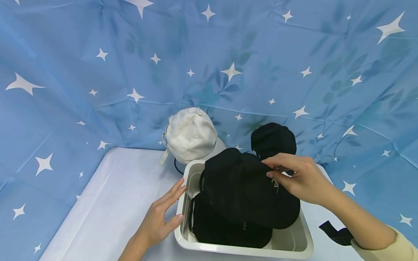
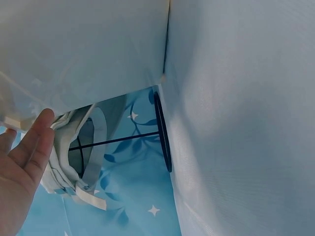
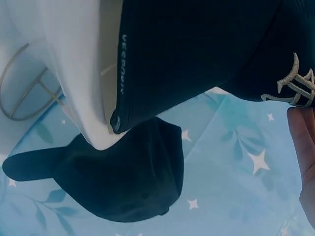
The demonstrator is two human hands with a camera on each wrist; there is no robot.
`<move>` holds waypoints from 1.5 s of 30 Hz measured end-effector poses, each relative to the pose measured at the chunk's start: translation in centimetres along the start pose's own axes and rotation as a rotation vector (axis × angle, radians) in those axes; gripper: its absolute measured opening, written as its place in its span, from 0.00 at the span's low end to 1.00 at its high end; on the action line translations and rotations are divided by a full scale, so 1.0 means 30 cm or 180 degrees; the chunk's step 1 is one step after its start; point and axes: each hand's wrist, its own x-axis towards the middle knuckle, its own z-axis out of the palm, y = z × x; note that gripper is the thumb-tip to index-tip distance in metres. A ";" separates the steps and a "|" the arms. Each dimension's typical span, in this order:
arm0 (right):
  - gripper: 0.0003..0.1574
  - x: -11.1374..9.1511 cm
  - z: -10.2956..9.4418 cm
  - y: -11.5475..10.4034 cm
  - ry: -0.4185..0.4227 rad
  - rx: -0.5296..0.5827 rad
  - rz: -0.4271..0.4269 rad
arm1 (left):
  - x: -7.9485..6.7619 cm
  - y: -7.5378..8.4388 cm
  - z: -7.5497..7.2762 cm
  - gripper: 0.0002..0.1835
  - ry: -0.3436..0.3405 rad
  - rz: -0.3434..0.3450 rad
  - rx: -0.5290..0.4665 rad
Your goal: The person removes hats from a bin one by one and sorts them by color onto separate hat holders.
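A pale plastic bin holds black caps. The upper black cap, with light embroidery on its front, lies tilted over another black cap with lettering on its brim. My right hand pinches the upper cap's crown beside the embroidery; in the right wrist view its fingers meet the fabric there. My left hand touches the bin's left rim with fingers extended, thumb apart. In the left wrist view those fingers lie against the bin's side.
Behind the bin, a white cap sits on a dark wire stand. Another black cap stands at the back right, beyond my right hand. A white cloth covers the table; a blue star-patterned curtain hangs behind. A black strap shows beside the right forearm.
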 end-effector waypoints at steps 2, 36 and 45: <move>0.23 0.004 -0.010 -0.001 0.0029 -0.0047 -0.0004 | 0.000 0.000 0.000 0.38 -0.0002 -0.0002 -0.0008; 0.36 -0.007 -0.275 0.048 0.0854 -0.0770 0.0687 | -0.003 -0.003 0.001 0.38 0.0005 0.0008 -0.0010; 0.29 -0.012 -0.320 0.086 0.0937 -0.1092 0.0981 | -0.002 -0.005 0.002 0.38 0.0016 0.0033 -0.0005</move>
